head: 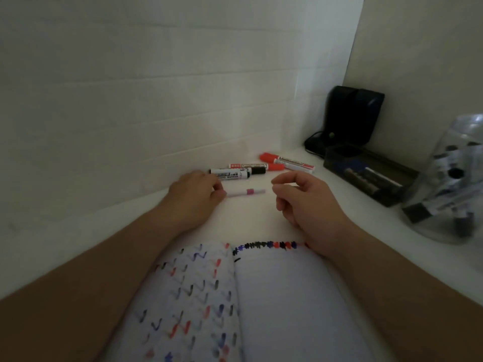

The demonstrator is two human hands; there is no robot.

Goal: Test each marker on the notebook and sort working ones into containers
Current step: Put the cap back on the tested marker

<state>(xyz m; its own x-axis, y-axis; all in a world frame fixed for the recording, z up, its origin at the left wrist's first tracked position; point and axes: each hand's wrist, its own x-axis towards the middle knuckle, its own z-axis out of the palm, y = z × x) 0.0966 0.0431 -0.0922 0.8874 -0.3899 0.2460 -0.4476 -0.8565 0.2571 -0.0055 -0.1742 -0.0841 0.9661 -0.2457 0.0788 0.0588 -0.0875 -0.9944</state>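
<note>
Both bare forearms reach out over an open notebook (274, 296) lying on the white desk (65, 244). Its left page is covered with short black, blue and red test strokes, and a row of black, red and blue scribbles runs along the top edge of the right page, partly under the right wrist.

The left hand (194, 195) rests palm down on the desk, its grip pinched closed on the left end of a slim pink-banded marker (247, 192) that lies flat, pointing away toward the right hand. The right hand (304, 198) hovers just off the other end of that marker, fingers loosely curled, thumb and forefinger apart with nothing between them; it does not touch the marker.

Just beyond the left hand's fingertips, close to the wall, lies a black whiteboard marker (231, 174) with a white label. Touching it on the far side is a second black-capped marker (257, 170). Beyond the gap between the 2 hands lie 2 red markers: one (257, 166) with a red cap pointing right, the other (287, 161) angled, its red cap toward the wall.

Farther right of the right hand sits a dark translucent tray (386, 197) with several markers lying in it, and nearer the right edge a clear plastic jar (449, 184), blurred, with dark marker shapes inside. A black speaker-like box (350, 116) stands in the corner behind the tray.
</note>
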